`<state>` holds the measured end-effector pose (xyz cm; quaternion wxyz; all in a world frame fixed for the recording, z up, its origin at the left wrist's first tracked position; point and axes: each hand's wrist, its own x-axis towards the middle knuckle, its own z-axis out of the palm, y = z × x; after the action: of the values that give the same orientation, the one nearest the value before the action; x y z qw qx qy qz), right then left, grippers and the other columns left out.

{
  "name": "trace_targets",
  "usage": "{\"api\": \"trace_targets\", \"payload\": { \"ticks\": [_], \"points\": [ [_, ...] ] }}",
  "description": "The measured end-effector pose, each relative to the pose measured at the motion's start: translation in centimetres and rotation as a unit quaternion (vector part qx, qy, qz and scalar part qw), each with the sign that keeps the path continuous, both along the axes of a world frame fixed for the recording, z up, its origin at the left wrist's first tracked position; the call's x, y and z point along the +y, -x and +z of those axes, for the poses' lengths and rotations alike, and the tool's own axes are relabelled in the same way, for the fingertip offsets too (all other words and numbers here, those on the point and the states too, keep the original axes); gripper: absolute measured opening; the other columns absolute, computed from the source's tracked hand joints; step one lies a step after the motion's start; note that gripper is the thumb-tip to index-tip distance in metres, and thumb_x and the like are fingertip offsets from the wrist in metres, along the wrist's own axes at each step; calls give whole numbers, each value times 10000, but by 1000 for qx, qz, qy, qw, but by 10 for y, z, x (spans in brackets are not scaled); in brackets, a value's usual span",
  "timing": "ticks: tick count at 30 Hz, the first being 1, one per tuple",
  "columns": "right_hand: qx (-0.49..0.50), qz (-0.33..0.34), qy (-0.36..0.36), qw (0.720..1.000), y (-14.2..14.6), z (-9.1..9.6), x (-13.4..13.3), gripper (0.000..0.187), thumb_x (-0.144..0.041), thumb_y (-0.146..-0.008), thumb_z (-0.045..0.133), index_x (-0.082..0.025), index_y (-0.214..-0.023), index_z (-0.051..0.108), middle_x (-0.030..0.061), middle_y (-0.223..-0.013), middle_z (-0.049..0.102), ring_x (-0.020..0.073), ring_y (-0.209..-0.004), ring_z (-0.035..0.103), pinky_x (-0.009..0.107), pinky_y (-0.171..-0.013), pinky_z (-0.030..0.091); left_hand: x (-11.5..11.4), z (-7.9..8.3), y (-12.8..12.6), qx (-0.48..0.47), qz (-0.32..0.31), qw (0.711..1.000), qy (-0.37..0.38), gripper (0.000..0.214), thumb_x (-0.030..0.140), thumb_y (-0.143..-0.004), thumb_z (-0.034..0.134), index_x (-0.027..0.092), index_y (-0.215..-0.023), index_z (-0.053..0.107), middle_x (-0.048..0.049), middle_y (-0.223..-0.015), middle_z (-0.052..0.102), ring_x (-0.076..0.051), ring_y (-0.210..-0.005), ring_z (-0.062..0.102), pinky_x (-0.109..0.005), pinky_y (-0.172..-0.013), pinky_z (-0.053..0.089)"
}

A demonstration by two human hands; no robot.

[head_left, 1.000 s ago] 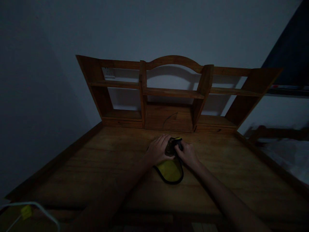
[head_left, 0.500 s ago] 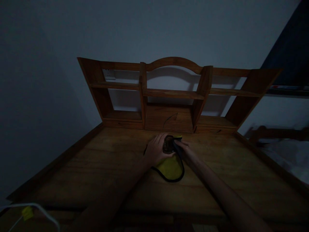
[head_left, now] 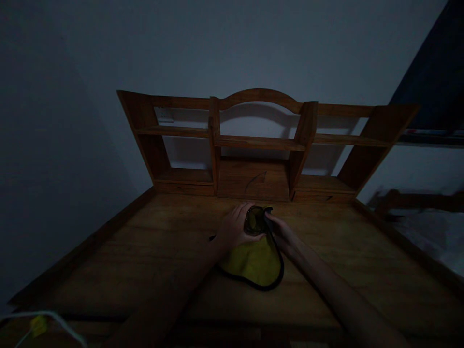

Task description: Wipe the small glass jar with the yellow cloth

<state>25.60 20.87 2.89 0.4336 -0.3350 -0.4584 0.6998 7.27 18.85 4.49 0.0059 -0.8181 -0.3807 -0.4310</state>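
In the dim head view, my left hand (head_left: pixel 234 229) is closed round a dark, see-through glass (head_left: pixel 254 220) whose round rim faces up toward me. My right hand (head_left: pixel 284 234) pinches a yellow cloth (head_left: pixel 255 265) with black edging against the glass's right side. Below the glass the cloth hangs or lies spread over the desk top, and a dark tip of it pokes out left of my left hand. Some yellow shows through or inside the glass; which of the two I cannot tell.
Behind my hands, a wooden shelf unit (head_left: pixel 259 141) with small drawers stands at the back of the wooden desk (head_left: pixel 145 251). Raised side edges border the desk. A white cable (head_left: pixel 60 321) with a yellow tag (head_left: pixel 38 325) lies at the lower left.
The cloth's lower part has spread wider and closer to me. My right hand has shifted slightly at the rim, and more yellow shows in the glass. My left hand keeps its hold.
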Motion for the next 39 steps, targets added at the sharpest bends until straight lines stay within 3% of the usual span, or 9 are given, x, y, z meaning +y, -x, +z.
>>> {"api": "trace_targets", "payload": {
  "ticks": [5,13,17,25,31,39],
  "points": [
    [-4,-6,-6,1000,3,1,-1,375,-476,-839,552,-153,-981,680,96,-910,726,244,-898,678,371,-815,538,-1,2,1,-7,-15,1000,17,840,517,-640,742,203,-1321,364,-119,-1271,525,-283,-1191,512,-460,-1029,427],
    [17,-67,-37,997,9,4,-6,331,-441,-819,615,-176,-1003,688,64,-963,726,220,-895,678,353,-903,500,-8,9,0,0,-24,999,45,819,529,-646,733,204,-1309,379,-122,-1249,541,-284,-1169,533,-454,-1006,450],
    [4,-99,-37,994,9,4,-6,321,-432,-790,652,-165,-961,700,61,-940,729,219,-883,676,332,-866,509,-7,6,-2,-4,-31,999,44,848,533,-629,744,208,-1316,370,-122,-1279,522,-287,-1193,514,-459,-1021,437],
    [16,-74,-32,997,7,4,-4,331,-442,-782,669,-176,-973,713,45,-942,729,203,-886,666,321,-892,482,0,-1,-3,4,-55,997,45,872,541,-625,746,214,-1329,347,-115,-1283,518,-289,-1202,503,-461,-1037,419],
    [17,-82,-43,996,5,3,-3,326,-448,-750,706,-182,-938,720,45,-947,727,202,-853,663,316,-862,482,-6,6,0,18,-59,997,35,904,517,-667,732,241,-1389,263,-103,-1343,479,-276,-1247,475,-453,-1057,408],
    [56,-72,-14,996,8,9,-8,273,-408,-752,716,-193,-919,715,40,-929,729,209,-854,668,312,-849,491,-2,-1,-1,7,-21,1000,-12,854,544,-658,723,219,-1347,338,-116,-1303,508,-287,-1215,500,-457,-1032,431]
  ]
}}
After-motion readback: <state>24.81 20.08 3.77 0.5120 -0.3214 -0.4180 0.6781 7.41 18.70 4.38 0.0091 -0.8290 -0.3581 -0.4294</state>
